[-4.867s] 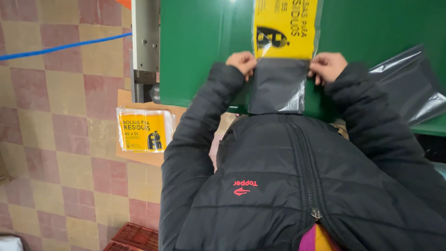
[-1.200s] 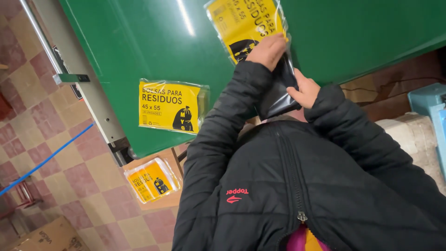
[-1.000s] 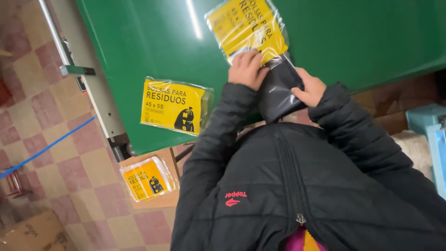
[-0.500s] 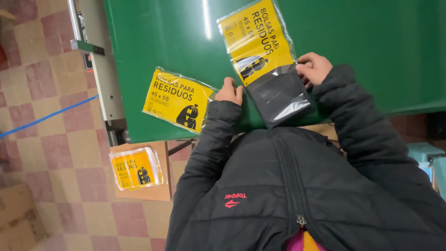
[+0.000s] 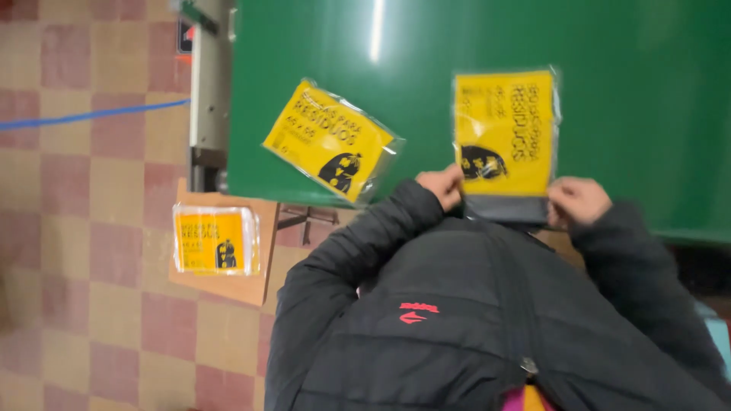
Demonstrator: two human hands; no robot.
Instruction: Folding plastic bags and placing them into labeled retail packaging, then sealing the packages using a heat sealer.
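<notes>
A clear plastic packet [image 5: 505,144] lies flat on the green worktop [image 5: 632,91], at its near edge. Inside it sit a yellow printed card that fills the upper part and a folded dark grey bag that shows as a band along the packet's near end. A second packet [image 5: 333,142] of the same kind, also with a yellow card inside, lies tilted on the worktop to the left, apart from the first, one corner reaching the worktop's near edge. A third packet [image 5: 216,240] rests lower down on a brown cardboard sheet [image 5: 244,281] over the checked tile floor [image 5: 84,251]. A grey metal frame [image 5: 209,99] runs along the worktop's left side, and a blue line [image 5: 91,116] crosses the tiles. The person's black padded jacket [image 5: 472,327] fills the foreground and hides the worktop's edge below the first packet.

The left hand [image 5: 442,186] is curled closed, pinching the packet's near left corner. The right hand [image 5: 576,202] is likewise closed, fingers bent, gripping the near right corner. The packet sits between the two hands.
</notes>
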